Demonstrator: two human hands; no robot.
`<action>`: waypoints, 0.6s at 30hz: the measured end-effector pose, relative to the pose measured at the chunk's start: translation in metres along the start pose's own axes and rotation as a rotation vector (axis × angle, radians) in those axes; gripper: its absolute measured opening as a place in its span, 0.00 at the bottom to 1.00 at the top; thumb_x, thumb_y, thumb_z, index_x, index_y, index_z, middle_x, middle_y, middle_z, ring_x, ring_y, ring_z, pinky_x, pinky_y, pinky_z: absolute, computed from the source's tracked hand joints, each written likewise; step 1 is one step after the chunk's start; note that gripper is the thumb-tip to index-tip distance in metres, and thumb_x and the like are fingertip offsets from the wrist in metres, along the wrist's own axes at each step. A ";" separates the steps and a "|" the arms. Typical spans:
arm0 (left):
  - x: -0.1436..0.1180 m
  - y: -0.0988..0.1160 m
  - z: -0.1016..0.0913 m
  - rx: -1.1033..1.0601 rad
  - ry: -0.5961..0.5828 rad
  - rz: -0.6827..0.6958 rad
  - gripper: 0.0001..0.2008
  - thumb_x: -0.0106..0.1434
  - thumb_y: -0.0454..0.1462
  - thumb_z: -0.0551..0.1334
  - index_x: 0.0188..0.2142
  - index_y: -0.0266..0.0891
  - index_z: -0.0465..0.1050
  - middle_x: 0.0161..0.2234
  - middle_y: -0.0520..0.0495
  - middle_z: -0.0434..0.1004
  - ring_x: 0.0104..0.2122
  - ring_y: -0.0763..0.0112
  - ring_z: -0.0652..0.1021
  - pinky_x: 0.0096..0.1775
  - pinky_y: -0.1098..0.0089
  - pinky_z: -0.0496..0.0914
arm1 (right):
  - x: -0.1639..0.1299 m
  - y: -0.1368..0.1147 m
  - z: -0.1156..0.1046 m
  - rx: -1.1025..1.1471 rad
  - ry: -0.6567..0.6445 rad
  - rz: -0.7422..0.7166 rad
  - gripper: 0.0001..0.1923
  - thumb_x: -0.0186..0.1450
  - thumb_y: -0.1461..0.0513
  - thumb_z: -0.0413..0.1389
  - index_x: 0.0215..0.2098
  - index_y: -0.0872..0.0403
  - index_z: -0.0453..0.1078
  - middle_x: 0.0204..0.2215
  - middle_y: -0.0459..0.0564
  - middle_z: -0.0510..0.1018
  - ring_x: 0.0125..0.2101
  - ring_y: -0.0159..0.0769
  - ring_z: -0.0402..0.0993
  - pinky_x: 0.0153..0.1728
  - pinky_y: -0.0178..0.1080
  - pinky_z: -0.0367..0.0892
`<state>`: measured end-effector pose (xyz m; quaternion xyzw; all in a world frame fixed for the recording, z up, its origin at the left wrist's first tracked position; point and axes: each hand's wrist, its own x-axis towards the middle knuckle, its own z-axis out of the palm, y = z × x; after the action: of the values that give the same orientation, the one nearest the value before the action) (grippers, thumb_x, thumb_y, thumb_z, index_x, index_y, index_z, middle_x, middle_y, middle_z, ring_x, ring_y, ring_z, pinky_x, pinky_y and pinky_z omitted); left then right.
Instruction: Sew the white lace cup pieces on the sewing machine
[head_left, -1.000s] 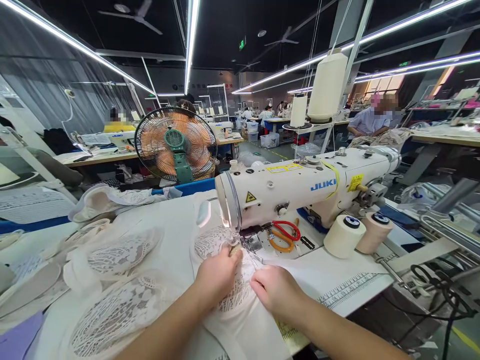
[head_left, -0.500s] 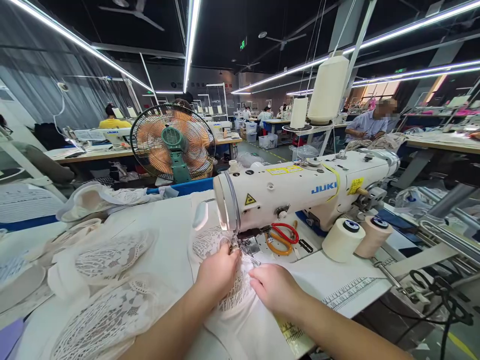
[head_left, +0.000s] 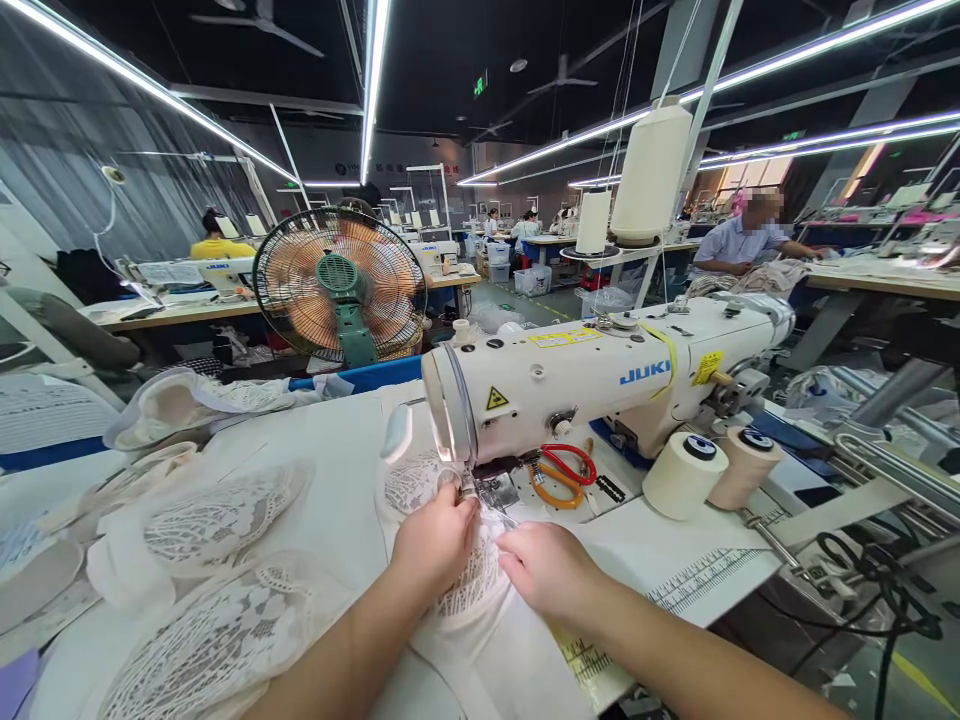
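A white lace bra (head_left: 480, 578) lies at the needle end of the white JUKI sewing machine (head_left: 540, 395), part of it spread left of the needle. My left hand (head_left: 435, 535) is closed on the lace right beside the presser foot, its fingertips bunched. Lower and to the right, my right hand (head_left: 551, 568) pinches the bra's edge with curled fingers. A thin metal piece shows near its fingertips; I cannot tell whether it belongs to the machine. The fabric under both hands is hidden.
More lace bras (head_left: 217, 640) lie at the left of the table. Red-handled and orange rings (head_left: 559, 490) sit under the machine arm. Thread cones (head_left: 686, 475) stand at the right, a fan (head_left: 341, 285) behind. A co-worker (head_left: 750, 240) sits at the back right.
The view has shifted slightly. My hands keep nearly the same place and grip on the bra. The co-worker at the back right has stretched an arm toward their table.
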<state>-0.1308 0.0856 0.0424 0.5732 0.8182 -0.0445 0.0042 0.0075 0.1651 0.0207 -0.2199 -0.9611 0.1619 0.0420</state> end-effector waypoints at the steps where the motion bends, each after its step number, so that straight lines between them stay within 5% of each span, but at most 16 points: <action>1: 0.000 0.000 0.000 0.000 0.003 -0.003 0.19 0.66 0.36 0.44 0.46 0.40 0.71 0.39 0.40 0.70 0.33 0.56 0.76 0.29 0.65 0.67 | 0.001 0.000 -0.001 -0.003 0.000 0.003 0.10 0.63 0.65 0.49 0.24 0.55 0.66 0.23 0.47 0.71 0.25 0.32 0.63 0.22 0.35 0.44; 9: 0.003 -0.006 -0.004 0.005 0.005 -0.026 0.19 0.66 0.35 0.44 0.43 0.40 0.72 0.42 0.41 0.71 0.35 0.58 0.77 0.29 0.66 0.68 | 0.006 -0.005 -0.003 -0.051 0.012 0.008 0.09 0.63 0.64 0.49 0.28 0.54 0.69 0.25 0.49 0.74 0.25 0.34 0.65 0.22 0.36 0.44; 13: -0.012 -0.014 -0.009 -0.041 0.022 0.036 0.19 0.65 0.31 0.44 0.48 0.41 0.69 0.54 0.39 0.65 0.45 0.61 0.74 0.37 0.67 0.70 | -0.003 -0.003 -0.002 -0.077 0.016 -0.007 0.09 0.64 0.62 0.49 0.32 0.54 0.71 0.27 0.50 0.75 0.26 0.35 0.67 0.22 0.37 0.44; 16: -0.030 -0.021 -0.013 -0.076 -0.008 0.160 0.17 0.65 0.38 0.50 0.50 0.40 0.69 0.61 0.36 0.55 0.53 0.54 0.68 0.48 0.58 0.67 | -0.015 0.001 0.000 -0.090 0.009 -0.079 0.09 0.64 0.61 0.49 0.31 0.53 0.70 0.27 0.50 0.74 0.26 0.36 0.67 0.22 0.38 0.45; 18: -0.039 -0.024 -0.014 -0.071 -0.076 0.183 0.26 0.58 0.47 0.59 0.55 0.41 0.65 0.63 0.34 0.50 0.58 0.45 0.61 0.53 0.45 0.60 | -0.022 0.004 0.001 -0.100 0.011 -0.137 0.08 0.64 0.62 0.49 0.33 0.53 0.70 0.27 0.49 0.75 0.28 0.37 0.68 0.23 0.38 0.46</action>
<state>-0.1394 0.0414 0.0605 0.6429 0.7628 -0.0365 0.0595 0.0290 0.1584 0.0180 -0.1565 -0.9805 0.1092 0.0470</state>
